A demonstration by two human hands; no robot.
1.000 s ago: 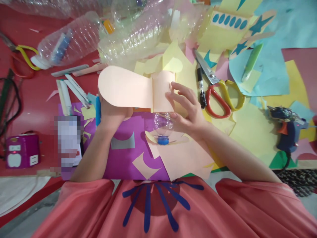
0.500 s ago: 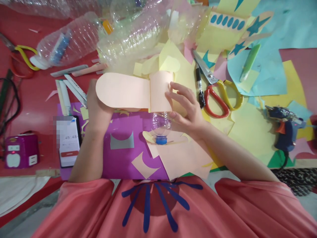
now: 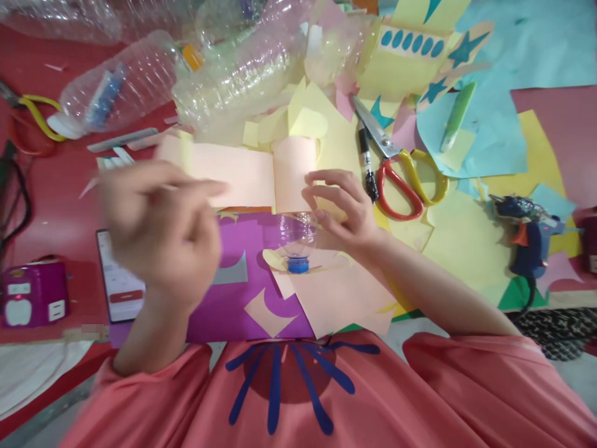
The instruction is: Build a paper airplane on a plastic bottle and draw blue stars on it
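Observation:
A clear plastic bottle (image 3: 297, 233) with a blue cap (image 3: 298, 264) points toward me, its body inside a band of pale peach paper (image 3: 295, 174). My right hand (image 3: 342, 202) grips the right side of this wrapped bottle, thumb and fingertips against the paper. From the band a long peach paper strip (image 3: 237, 174) reaches left, with a pale yellow edge showing near its far end. In front of that end is my left hand (image 3: 163, 230), smeared by motion, its fingers partly curled. I cannot tell whether it holds anything.
To the right lie red-and-yellow scissors (image 3: 396, 165), a black marker (image 3: 367, 162) and a blue glue gun (image 3: 532, 242). Clear bottles (image 3: 125, 81) fill the back. A phone (image 3: 122, 274) and a purple box (image 3: 35, 292) are at left. Paper scraps (image 3: 270, 314) cover the purple sheet (image 3: 205, 323).
My left hand has come from behind the strip's left end toward me and in front of it. The strip's rounded end now looks turned, showing a yellow edge. The right hand keeps its grip.

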